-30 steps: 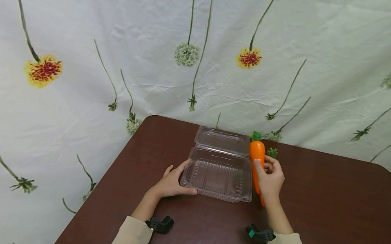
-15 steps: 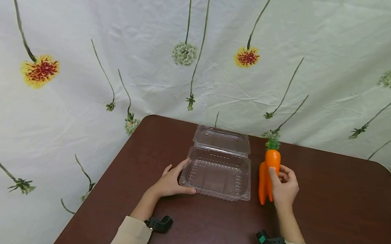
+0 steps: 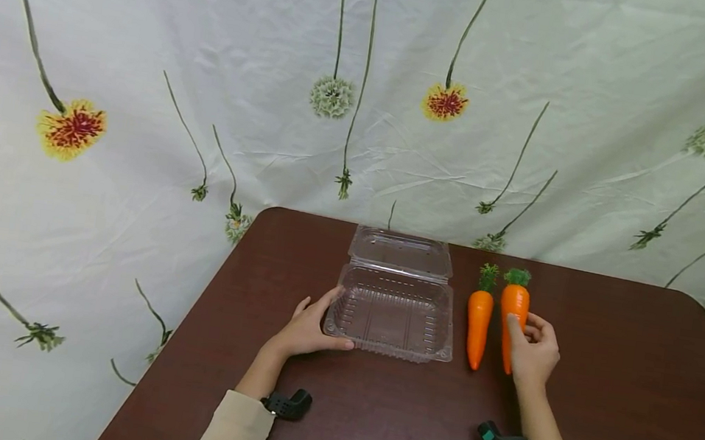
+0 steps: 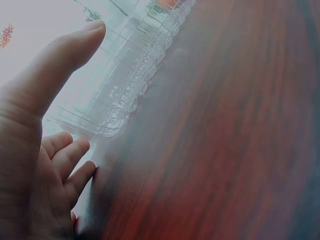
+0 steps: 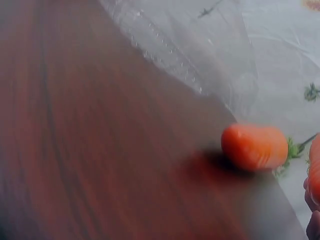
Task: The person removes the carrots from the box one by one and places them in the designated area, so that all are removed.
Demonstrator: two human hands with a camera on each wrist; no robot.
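A clear plastic clamshell container [image 3: 393, 315] stands with its lid [image 3: 402, 252] folded back. My left hand [image 3: 305, 329] touches its near left corner, thumb along the front and fingers at the left side; in the left wrist view the thumb [image 4: 70, 60] is nearly straight. Right of the container lies an orange carrot [image 3: 477, 326] with a green top, nobody's hand on it. My right hand [image 3: 537, 352] pinches a second carrot [image 3: 515, 305] just right of the first. Only part of that held carrot [image 5: 315, 170] shows at the right wrist view's edge.
The dark brown table [image 3: 379, 424] reaches back to a pale cloth [image 3: 276, 91] printed with flowers. Both wrists wear dark bands, and a light sleeve covers each forearm.
My right hand has moved to the right with its carrot, away from the container. The other carrot, partly hidden before, now shows whole. My left hand and the container have stayed put.
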